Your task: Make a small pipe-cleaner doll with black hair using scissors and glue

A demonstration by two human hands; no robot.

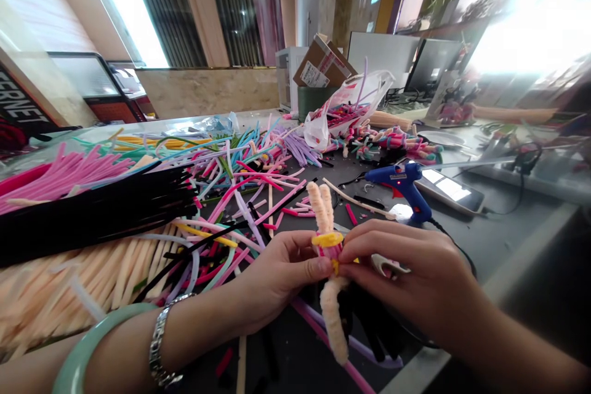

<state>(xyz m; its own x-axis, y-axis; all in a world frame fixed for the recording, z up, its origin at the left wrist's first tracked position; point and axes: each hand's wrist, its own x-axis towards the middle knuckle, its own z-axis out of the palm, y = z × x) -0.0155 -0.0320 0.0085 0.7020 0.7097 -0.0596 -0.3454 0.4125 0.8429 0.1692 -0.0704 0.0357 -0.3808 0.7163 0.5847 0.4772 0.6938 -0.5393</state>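
Between my two hands is a small pipe-cleaner figure (pixel 329 240), with cream limbs, a pink striped middle and a yellow band. My left hand (pixel 286 265) pinches its middle from the left, thumb in front. From the right, the fingertips of my right hand (pixel 410 265) close on a small yellow piece at the same spot. Two cream stems point up and away from me, and one cream stem (pixel 334 320) hangs down toward me. A small whitish item (pixel 388 267) shows below my right fingers; its kind is unclear.
A blue glue gun (pixel 401 184) stands beyond my right hand, near a phone (pixel 450 189). Bundles of black pipe cleaners (pixel 101 212), cream ones (pixel 101 271) and pink ones (pixel 78 172) lie left. Loose cut pieces cover the middle. A plastic bag (pixel 351 104) sits behind.
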